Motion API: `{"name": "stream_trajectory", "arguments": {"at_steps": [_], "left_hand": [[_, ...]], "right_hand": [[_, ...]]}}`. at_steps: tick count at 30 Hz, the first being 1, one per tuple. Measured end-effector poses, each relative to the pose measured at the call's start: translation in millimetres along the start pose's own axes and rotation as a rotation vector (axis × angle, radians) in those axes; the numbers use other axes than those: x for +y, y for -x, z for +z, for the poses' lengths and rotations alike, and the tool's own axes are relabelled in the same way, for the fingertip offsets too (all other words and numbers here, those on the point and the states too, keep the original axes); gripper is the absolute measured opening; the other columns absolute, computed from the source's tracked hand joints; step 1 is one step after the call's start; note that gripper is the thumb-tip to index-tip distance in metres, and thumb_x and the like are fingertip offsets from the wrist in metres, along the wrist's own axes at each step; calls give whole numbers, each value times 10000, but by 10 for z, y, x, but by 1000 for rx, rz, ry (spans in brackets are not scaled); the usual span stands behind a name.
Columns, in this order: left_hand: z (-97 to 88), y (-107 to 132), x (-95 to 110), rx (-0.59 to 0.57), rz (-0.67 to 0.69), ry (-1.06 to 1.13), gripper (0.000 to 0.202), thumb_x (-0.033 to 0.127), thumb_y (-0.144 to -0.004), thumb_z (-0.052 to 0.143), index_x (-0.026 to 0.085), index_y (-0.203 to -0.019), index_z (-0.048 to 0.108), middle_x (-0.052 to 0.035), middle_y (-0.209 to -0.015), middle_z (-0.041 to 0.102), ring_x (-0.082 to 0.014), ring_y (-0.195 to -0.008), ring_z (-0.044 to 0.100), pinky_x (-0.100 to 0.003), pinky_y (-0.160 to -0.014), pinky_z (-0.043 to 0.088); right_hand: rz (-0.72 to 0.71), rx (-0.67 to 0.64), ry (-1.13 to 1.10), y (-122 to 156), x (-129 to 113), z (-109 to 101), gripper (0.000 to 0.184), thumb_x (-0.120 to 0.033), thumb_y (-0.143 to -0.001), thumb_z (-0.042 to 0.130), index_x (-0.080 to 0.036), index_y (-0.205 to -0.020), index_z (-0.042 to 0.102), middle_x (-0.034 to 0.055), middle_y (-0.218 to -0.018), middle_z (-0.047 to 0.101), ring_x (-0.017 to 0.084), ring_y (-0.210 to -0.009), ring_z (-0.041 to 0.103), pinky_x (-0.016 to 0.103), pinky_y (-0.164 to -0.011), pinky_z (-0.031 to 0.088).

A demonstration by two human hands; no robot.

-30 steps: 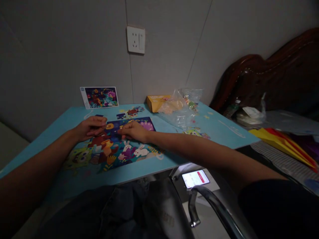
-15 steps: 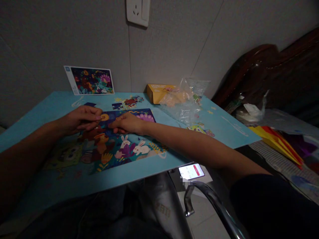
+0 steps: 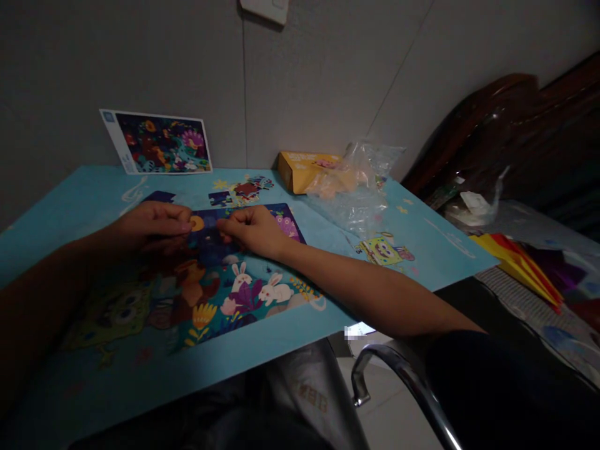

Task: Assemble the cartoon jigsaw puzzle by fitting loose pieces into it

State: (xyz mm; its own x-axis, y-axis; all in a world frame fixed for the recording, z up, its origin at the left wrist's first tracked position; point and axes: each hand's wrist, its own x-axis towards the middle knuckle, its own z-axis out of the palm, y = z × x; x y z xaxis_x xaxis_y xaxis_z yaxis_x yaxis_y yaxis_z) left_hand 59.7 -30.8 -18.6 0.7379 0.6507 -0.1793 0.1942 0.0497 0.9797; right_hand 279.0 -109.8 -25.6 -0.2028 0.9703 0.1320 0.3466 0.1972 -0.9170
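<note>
A partly built colourful jigsaw puzzle [image 3: 234,281] lies on the light blue table [image 3: 84,200]. My left hand [image 3: 152,222] rests on its far left part, fingers pinched on a dark puzzle piece with an orange spot [image 3: 197,223]. My right hand [image 3: 250,228] is curled, its fingertips pinching the other side of the same piece. Both hands lie low on the puzzle, close together.
A reference picture card [image 3: 157,142] leans on the wall. Loose puzzle pieces [image 3: 239,190] lie behind the hands. A yellow box [image 3: 304,170] and a crumpled clear plastic bag [image 3: 356,187] sit at the back right. A chair's metal armrest [image 3: 398,387] curves below the table edge. Yellow and red paper [image 3: 520,265] lies on the right.
The view has tilted down and closer, so the wall socket has almost left the top. The hands stay pinched on the same piece, the right hand slightly raised.
</note>
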Motion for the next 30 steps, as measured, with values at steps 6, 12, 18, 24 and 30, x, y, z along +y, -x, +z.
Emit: {"name": "stream_trajectory", "arguments": {"at_steps": [6,12,18,24,30], "left_hand": [[74,48,112,39,91,-4,352,391,-728,705,163,-578,483,9,-413,551,-31,-265,264,-155,-304,126],[-108,111,176,468,354,81,214,327,-695,665,135,-761,597,19,-550,601,-36,-299,307,-196,-349,216],[-259,58,35,948,326,-605,211,356,-733,593,165,-648,622,-17,-627,644,-145,-593,582,-240,-566,410],[-333,-53,-136,898,139,-941,271,415,-795,585,206,-892,729,-53,-980,732,-229,-886,655,-308,-785,470],[-444,-40,-187,869,43,-912,498,500,-767,661,215,-1175,692,-81,-1271,651,-269,-1109,619,-330,-923,467]], "right_hand": [[-166,171,363,-60,-37,-34,413,-329,-894,526,-156,-519,506,-40,-485,458,76,-500,387,231,-535,240],[-111,422,801,-96,-130,-130,336,-369,-901,488,-164,-731,692,43,-653,647,151,-601,532,267,-563,273],[59,425,981,-78,-97,-446,269,-345,-893,504,-199,-959,720,83,-961,731,221,-879,659,266,-685,419],[131,181,954,-134,28,-621,288,-399,-883,551,-254,-1062,723,81,-982,736,234,-924,669,277,-713,443],[50,106,981,-174,114,-507,289,-381,-878,546,-210,-1044,709,97,-983,736,240,-910,670,283,-710,436]]}}
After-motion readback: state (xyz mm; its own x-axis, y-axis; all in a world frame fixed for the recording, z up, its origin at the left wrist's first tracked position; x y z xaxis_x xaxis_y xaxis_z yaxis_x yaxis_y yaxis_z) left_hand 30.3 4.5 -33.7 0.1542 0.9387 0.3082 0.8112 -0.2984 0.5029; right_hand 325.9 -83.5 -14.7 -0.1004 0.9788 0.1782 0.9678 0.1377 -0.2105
